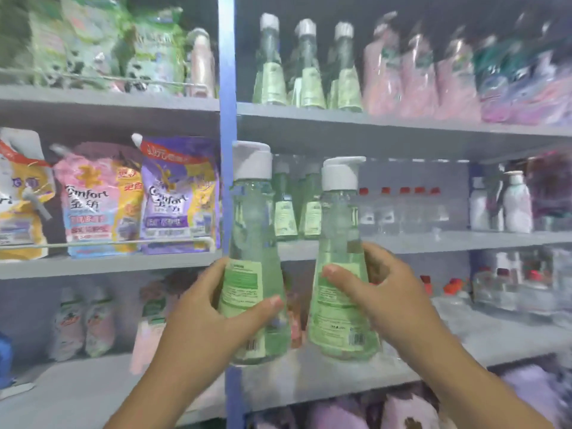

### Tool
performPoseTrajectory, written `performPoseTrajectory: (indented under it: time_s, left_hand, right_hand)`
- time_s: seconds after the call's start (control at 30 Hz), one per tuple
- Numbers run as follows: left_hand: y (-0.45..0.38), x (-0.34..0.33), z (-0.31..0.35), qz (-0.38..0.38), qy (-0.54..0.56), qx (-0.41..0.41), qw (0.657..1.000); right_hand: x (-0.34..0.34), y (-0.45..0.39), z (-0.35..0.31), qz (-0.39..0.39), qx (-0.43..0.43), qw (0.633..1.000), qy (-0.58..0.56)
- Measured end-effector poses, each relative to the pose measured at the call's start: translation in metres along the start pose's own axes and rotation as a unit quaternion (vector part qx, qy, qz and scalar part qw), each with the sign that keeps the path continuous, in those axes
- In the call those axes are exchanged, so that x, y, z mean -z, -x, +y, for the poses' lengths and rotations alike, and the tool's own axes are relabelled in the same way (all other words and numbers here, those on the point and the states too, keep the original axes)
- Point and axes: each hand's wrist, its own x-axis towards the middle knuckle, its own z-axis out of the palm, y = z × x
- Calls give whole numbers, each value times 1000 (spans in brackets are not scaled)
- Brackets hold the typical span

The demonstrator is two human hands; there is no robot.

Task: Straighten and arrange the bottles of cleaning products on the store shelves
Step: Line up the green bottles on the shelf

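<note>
Left hand (204, 308) grips a green pump bottle (254, 261); right hand (387, 292) grips a second green bottle (340, 267). Both upright, apart, before grey shelves (402, 128). Comfort refill pouches (136, 196) stand at left.

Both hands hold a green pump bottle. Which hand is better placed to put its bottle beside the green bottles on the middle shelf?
Probably the right hand: its bottle is directly before the open shelf space by the green bottles. The left hand holds its bottle before the blue upright.

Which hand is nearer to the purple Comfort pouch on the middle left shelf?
Left. The left hand, holding a green bottle, is just below and right of the purple Comfort pouch. The right hand holds the other green bottle farther right.
</note>
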Motion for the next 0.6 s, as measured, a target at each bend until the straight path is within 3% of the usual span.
performPoseTrajectory:
  time_s: [0.33, 0.6]
  left_hand:
    - [-139, -91, 13, 65, -66, -18, 996]
    - [-225, -140, -25, 98, -135, 38, 985]
  right_hand:
    - [49, -159, 18, 35, 59, 997, 34]
    - [36, -260, 82, -7, 19, 997, 74]
